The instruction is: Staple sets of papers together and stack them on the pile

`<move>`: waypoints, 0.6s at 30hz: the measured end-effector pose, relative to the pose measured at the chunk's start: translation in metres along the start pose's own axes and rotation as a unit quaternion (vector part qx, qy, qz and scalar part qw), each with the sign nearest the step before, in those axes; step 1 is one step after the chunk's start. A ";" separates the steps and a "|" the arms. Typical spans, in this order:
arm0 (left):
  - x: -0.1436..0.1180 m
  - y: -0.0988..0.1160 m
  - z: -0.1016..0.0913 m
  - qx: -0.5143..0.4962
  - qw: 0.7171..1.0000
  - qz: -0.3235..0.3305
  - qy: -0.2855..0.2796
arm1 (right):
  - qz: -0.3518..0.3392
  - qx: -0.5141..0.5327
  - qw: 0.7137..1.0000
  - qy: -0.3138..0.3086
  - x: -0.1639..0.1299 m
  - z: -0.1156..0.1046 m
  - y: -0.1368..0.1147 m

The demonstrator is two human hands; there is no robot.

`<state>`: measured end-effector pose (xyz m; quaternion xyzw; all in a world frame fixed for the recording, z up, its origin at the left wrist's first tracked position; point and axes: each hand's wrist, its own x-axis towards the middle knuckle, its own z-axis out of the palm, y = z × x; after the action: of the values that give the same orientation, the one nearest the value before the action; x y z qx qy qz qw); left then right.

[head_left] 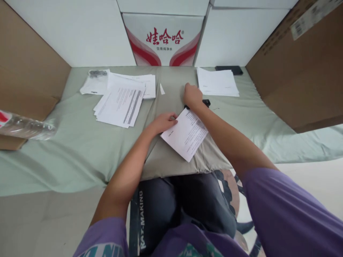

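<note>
Nearest, dark trousers (203, 210) and purple sleeves (284, 210) are cut off by the lower border; a pale floor (66, 214), patterned at right, shows beyond the lap. The table (75, 160) is covered with a creased grey-green cloth, which hangs over the front edge and hides its build. Near the middle of that edge lies the printed paper (184, 141), set askew, one corner pointing toward the edge; its print is too small to read, and one sheet cannot be told from several. The left hand (162, 123) rests at the paper's left side, thumb on its margin; whether its grip is clamped on the paper cannot be told. The right hand (193, 96), fingers curled, lies over a black object (206, 103) at the paper's far corner; the hand masks most of this object, so neither its form nor the state of the grip upon it can be determined. A clear plastic bottle (29, 128) is cut off at left. Toward the table's far left corner are overlapping printed sheets (120, 105) and a pale packet (92, 84), its contents indistinct. A white scrap (162, 89) lies near the middle of the far half. Toward the far right corner, a stack of papers (217, 84) partly covers a flat black slab (233, 69). White cartons (164, 39), one red-lettered, line the far edge; brown boxes (302, 78) flank both ends, cropped by the frame.
</note>
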<state>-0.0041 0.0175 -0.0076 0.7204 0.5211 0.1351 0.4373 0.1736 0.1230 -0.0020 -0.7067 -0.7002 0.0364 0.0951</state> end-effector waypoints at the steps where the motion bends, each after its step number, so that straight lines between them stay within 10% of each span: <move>1: 0.000 0.000 0.000 -0.006 1.000 -0.002 -0.005 | 0.014 0.008 1.000 0.003 0.000 0.000 0.001; 18: -0.004 0.005 -0.001 -0.068 0.997 -0.020 -0.021 | 0.057 0.173 0.983 0.036 0.011 -0.007 0.021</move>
<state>-0.0029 0.0141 -0.0022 0.6812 0.5157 0.1461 0.4987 0.1959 0.1337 0.0016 -0.7194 -0.6377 0.1365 0.2390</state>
